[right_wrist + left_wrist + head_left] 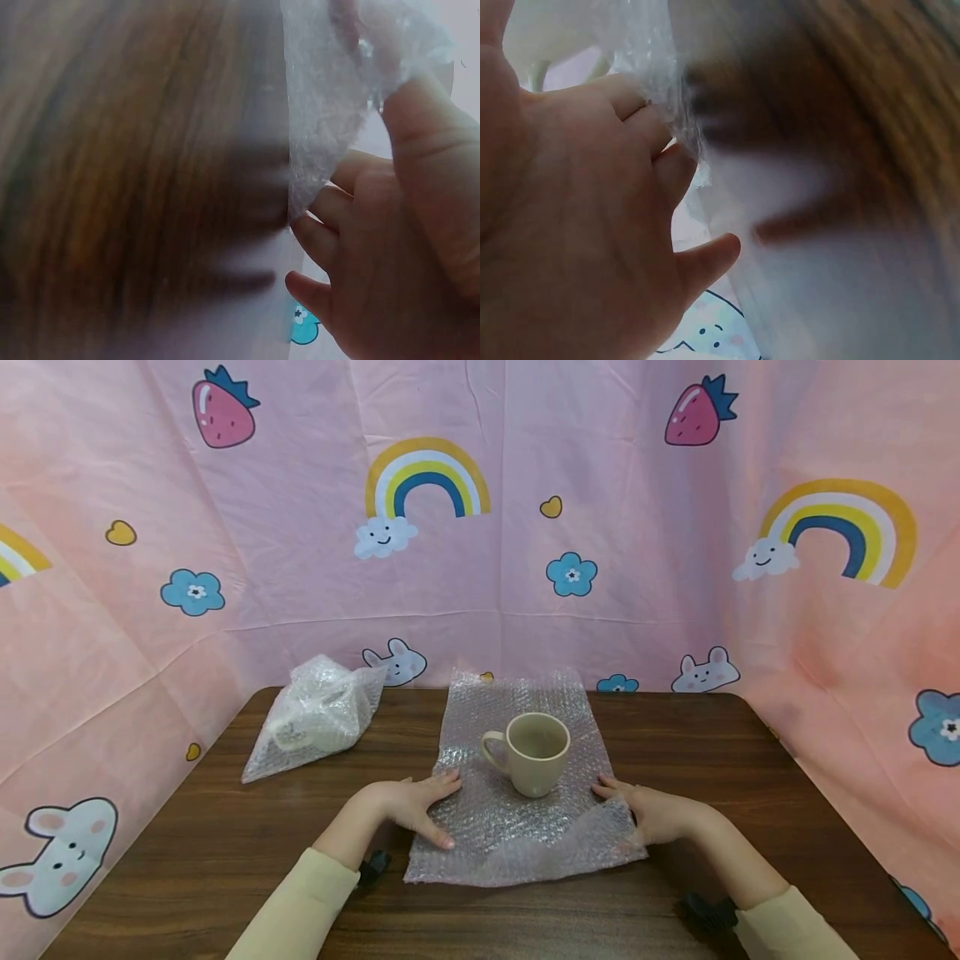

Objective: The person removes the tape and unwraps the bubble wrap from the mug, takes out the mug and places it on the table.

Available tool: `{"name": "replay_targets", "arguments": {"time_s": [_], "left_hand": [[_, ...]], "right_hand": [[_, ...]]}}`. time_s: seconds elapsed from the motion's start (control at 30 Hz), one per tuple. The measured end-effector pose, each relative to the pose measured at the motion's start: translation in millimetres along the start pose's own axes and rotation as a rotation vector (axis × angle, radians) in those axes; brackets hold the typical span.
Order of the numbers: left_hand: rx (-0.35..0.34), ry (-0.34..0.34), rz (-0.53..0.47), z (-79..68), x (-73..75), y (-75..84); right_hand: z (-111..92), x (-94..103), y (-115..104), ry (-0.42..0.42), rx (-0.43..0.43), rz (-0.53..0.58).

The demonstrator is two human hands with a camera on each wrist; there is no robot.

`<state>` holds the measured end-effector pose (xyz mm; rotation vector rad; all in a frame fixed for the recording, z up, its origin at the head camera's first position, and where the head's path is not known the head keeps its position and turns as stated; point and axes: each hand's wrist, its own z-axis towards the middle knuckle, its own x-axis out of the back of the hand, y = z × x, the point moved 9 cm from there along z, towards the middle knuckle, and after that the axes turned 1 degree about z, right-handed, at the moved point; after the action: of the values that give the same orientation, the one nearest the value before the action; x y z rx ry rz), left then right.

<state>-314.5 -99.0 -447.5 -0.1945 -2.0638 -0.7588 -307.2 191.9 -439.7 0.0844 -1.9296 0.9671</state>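
Note:
A cream mug (536, 770) stands upright on a sheet of bubble wrap (491, 827), its handle pointing left in the head view. My left hand (411, 804) rests with spread fingers on the sheet's left edge; its thumb lies flat on the plastic. At the right edge, my right hand (663, 815) touches the wrap with extended fingers. The near right corner of the sheet curls up over that thumb, which shows through the plastic in the right wrist view. Both palms (577, 225) face inward, with the mug between the hands and touched by neither.
At the back left of the brown wooden table (300, 827) lies a bubble-wrapped bundle (322, 706), a pale cup-like shape showing through it. The sheet's far end reaches the table's back edge, against a patterned pink cloth (517, 585). More cloth hangs at both sides.

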Motion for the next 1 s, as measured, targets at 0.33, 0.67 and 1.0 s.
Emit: {"name": "replay_targets", "arguments": {"time_s": [0.33,0.67,1.0], "left_hand": [[0.014,0.036,0.019,6.1,0.5,-3.7],[0.021,0.05,0.048,9.4,-0.9,-4.8],[0.046,0.023,0.08,9.5,-2.4,-1.5]], "right_hand": [[5,-0.1,7,-0.009,-0.03,-0.01],[8,0.3,13,-0.021,-0.026,-0.061],[9,-3.0,13,-0.029,-0.026,-0.097]]}}
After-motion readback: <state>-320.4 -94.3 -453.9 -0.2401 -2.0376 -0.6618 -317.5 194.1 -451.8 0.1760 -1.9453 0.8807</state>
